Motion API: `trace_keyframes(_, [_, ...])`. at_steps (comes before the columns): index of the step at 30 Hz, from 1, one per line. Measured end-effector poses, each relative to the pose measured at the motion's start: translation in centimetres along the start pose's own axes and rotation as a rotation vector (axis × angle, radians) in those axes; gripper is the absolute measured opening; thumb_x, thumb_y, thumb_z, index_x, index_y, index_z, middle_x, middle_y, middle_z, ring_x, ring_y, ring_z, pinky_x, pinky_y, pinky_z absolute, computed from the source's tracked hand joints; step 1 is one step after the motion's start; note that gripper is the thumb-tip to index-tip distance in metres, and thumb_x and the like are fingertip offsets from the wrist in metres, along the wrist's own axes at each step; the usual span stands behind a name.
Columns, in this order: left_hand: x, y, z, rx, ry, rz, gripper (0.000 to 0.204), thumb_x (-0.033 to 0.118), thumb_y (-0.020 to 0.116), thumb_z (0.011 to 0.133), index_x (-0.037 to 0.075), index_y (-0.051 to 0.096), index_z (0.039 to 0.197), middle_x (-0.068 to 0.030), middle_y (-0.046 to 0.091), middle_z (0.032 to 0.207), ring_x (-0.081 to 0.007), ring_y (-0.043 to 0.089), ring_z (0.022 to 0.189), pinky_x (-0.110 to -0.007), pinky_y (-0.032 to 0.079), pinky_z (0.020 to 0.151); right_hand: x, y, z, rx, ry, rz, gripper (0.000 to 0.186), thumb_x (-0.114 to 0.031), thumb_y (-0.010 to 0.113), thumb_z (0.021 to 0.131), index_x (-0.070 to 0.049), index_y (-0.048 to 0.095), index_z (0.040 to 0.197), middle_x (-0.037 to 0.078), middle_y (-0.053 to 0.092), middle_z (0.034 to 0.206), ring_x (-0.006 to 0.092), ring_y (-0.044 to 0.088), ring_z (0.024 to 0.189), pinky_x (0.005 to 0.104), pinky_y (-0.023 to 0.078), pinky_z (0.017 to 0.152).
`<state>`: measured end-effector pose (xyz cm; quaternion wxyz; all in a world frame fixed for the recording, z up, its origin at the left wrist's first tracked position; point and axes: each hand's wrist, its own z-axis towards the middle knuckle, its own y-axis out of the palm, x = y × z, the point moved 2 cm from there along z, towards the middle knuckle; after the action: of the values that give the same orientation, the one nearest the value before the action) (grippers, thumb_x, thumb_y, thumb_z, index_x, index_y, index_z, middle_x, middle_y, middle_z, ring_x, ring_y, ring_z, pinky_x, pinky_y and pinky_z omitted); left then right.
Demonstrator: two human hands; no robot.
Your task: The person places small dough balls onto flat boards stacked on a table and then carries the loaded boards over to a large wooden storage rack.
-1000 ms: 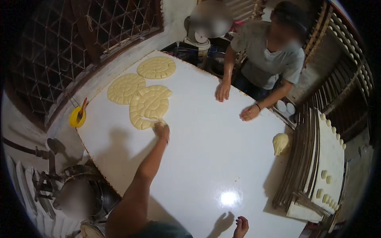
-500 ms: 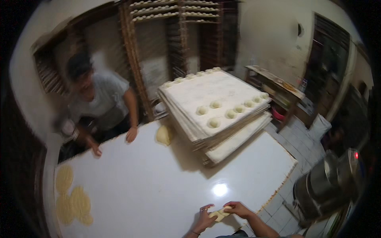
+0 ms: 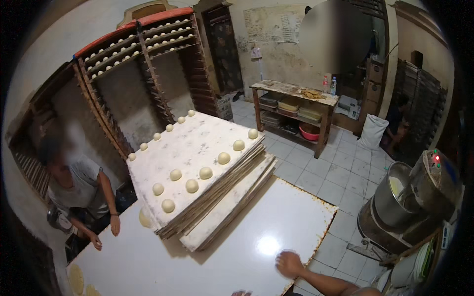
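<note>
My right hand [image 3: 290,264] rests palm down on the white tabletop [image 3: 222,269], near its right edge, with the fingers curled under. Whatever lies beneath the palm is hidden. Of my left hand [image 3: 242,293] only a bit of the fingers shows at the lower edge, so its grip cannot be made out. Beyond my hands stands a stack of floured boards [image 3: 197,143]. Pale round dough balls [image 3: 223,158] sit along two sides of the top board. Flat yellowish dough pieces [image 3: 76,280] lie at the table's lower left.
A co-worker [image 3: 79,182] stands at the left with hands by the table edge. Behind is a wooden rack [image 3: 148,69] with dough balls on its upper shelves. A mixer [image 3: 395,197] stands on the right, a side table [image 3: 296,93] and white sack [image 3: 374,130] farther back.
The view has swung up and right. My two hands, together on a piece of pale dough before, are now apart; that dough is no longer visible.
</note>
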<state>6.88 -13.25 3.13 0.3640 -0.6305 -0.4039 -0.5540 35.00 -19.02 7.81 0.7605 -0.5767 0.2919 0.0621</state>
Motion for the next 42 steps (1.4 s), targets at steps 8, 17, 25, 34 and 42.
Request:
trace_keyframes(8, [8.1, 1.3, 11.7, 0.288, 0.248, 0.757, 0.014, 0.012, 0.056, 0.080, -0.001, 0.060, 0.077, -0.0220, 0.055, 0.077, -0.0391, 0.050, 0.080, -0.047, 0.040, 0.071, 4.2, -0.2, 6.2, 0.429, 0.249, 0.007, 0.015, -0.011, 0.061, 0.069, -0.003, 0.060, 0.082, 0.011, 0.059, 0.085, 0.0315, 0.053, 0.084, 0.0421, 0.041, 0.078])
trace_keyframes(17, [6.9, -4.8, 15.7, 0.496, 0.372, 0.800, 0.009, 0.007, 0.055, 0.077, 0.000, 0.057, 0.071, -0.0173, 0.056, 0.073, -0.0310, 0.049, 0.070, -0.038, 0.040, 0.067, 7.8, -1.4, 6.3, 0.480, 0.172, -0.093, 0.007, -0.007, 0.058, 0.071, -0.002, 0.059, 0.075, 0.014, 0.059, 0.078, 0.0298, 0.054, 0.079, 0.0412, 0.043, 0.071])
trace_keyframes(25, [5.4, -10.5, 11.4, 0.514, 0.375, 1.033, 0.011, 0.004, 0.051, 0.079, -0.005, 0.055, 0.076, -0.0193, 0.056, 0.083, -0.0332, 0.046, 0.077, -0.044, 0.039, 0.074, 7.9, -4.6, 1.7, 0.244, 0.125, -0.074, 0.002, -0.002, 0.060, 0.067, 0.000, 0.058, 0.067, 0.017, 0.059, 0.077, 0.0318, 0.053, 0.078, 0.0417, 0.042, 0.073])
trace_keyframes(34, [2.2, -11.3, 9.3, 0.445, 0.103, -0.042, 0.007, 0.004, 0.052, 0.079, -0.002, 0.055, 0.081, -0.0123, 0.059, 0.083, -0.0194, 0.051, 0.081, -0.029, 0.043, 0.059, 5.4, -4.8, -1.2, -0.043, 0.035, -0.023, 0.003, -0.004, 0.060, 0.069, -0.002, 0.058, 0.071, 0.013, 0.060, 0.080, 0.0313, 0.056, 0.082, 0.0421, 0.043, 0.073])
trace_keyframes(42, [4.2, -9.3, 5.6, 0.094, 0.300, 0.954, 0.014, 0.013, 0.055, 0.080, -0.001, 0.054, 0.079, -0.0187, 0.057, 0.084, -0.0347, 0.050, 0.079, -0.044, 0.042, 0.075, 0.2, 0.9, -2.1, 0.321, -0.080, 0.077, 0.003, -0.001, 0.060, 0.066, -0.004, 0.059, 0.068, 0.014, 0.061, 0.078, 0.0297, 0.055, 0.084, 0.0407, 0.043, 0.074])
